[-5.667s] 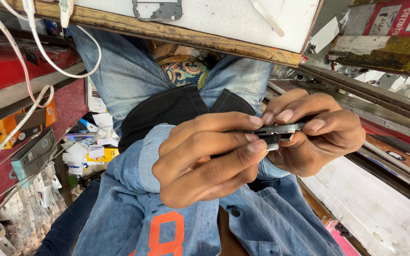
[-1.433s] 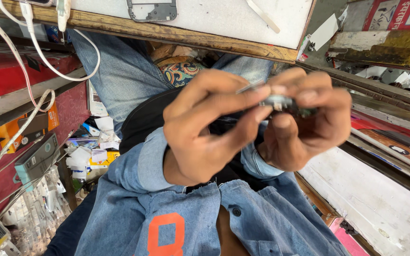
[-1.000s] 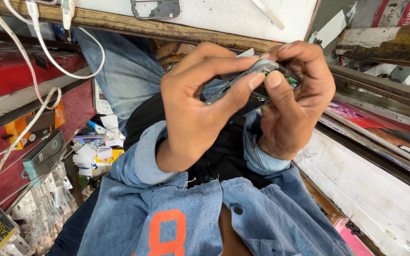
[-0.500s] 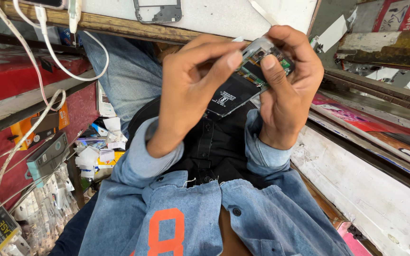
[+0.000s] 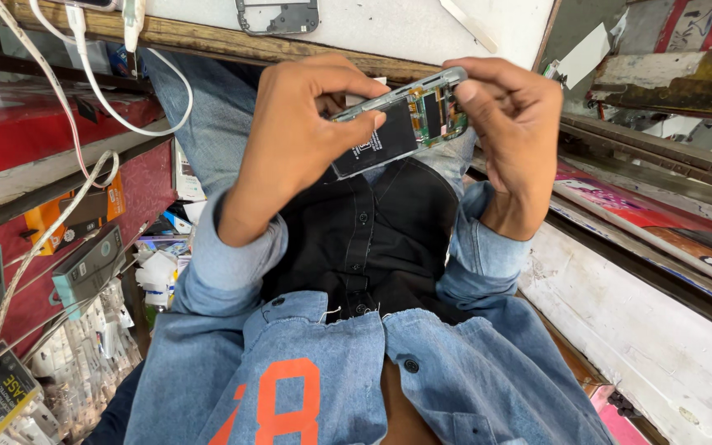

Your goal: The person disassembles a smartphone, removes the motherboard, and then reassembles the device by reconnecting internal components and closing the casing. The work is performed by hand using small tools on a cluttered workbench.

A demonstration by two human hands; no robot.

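Cluttered repair stall, white bench [image 5: 389, 29] up top, and both hands held an opened phone [image 5: 401, 119] just below its wooden edge.

Left hand [image 5: 298, 132] was curled tight round the phone's near end, thumb pressed on the black battery [image 5: 377, 147]; right hand [image 5: 512, 124] pinched the far end, fingertips over the silver rim. Back cover was already off, green board [image 5: 434, 115] and battery laid bare, so the opening looked done. Battery sat in its bay and the board in the frame, so any work inside looked yet to come. Phone hung above the lap and black shirt [image 5: 372, 239], clear of the bench. On the bench behind the phone lay a spare phone frame [image 5: 278, 15]; white cables [image 5: 84, 99] dangled well off the left hand's side.
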